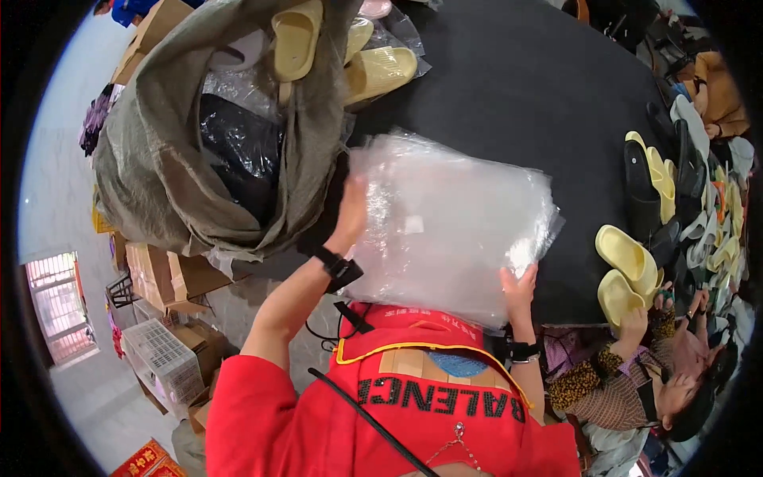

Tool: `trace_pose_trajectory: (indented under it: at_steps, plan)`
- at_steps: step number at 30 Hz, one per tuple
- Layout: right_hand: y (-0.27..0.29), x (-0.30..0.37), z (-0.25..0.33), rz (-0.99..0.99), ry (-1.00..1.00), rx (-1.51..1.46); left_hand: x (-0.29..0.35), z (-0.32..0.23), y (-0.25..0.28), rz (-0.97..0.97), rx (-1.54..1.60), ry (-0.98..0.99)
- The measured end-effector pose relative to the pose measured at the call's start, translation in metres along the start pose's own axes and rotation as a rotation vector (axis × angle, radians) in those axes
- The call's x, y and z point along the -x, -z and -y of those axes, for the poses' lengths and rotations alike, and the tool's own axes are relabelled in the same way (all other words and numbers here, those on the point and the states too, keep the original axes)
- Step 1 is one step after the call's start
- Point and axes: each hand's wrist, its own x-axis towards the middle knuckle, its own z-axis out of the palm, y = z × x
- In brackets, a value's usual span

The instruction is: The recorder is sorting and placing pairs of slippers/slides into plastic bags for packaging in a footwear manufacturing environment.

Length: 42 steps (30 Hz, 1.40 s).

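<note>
Two yellow slippers lie beside the plastic bag stack.

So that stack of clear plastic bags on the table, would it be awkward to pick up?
Probably. The stack of clear plastic bags looks thin and glossy, so likely slippery and floppy. The left hand and right hand press on opposite edges, suggesting it sags or slides apart otherwise. It seems light for its size.

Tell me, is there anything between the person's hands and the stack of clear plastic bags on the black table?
No, nothing visible is in between. The left hand already rests on the left edge of the stack of clear plastic bags, and the right hand grips its near right corner. The yellow slippers lie apart, to the right.
</note>
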Motion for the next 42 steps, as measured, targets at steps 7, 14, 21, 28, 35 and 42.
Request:
trace_pose_trajectory:
  at_steps: [7, 14, 21, 28, 35, 42]
  plan:
    - [0.006, -0.001, -0.030, 0.060, -0.083, -0.383, -0.025, 0.014, -0.006, -0.052, -0.221, -0.162]
    - [0.011, 0.004, -0.008, -0.086, -0.172, -0.456, -0.029, -0.081, -0.042, -0.257, -0.804, -0.656]
    - [0.021, -0.014, 0.001, -0.031, -0.269, -0.683, -0.085, -0.118, -0.125, 0.507, -1.140, -1.022]
    - [0.013, -0.023, 0.000, 0.028, -0.150, -0.638, -0.070, -0.107, -0.175, 1.068, -1.374, -0.711]
    - [0.018, -0.028, 0.007, -0.059, -0.202, -0.518, -0.089, -0.091, -0.147, 0.841, -1.412, -0.755]
    - [0.027, -0.030, 0.060, 0.082, 0.155, -0.575, -0.070, -0.079, -0.105, 0.872, -1.090, -0.354]
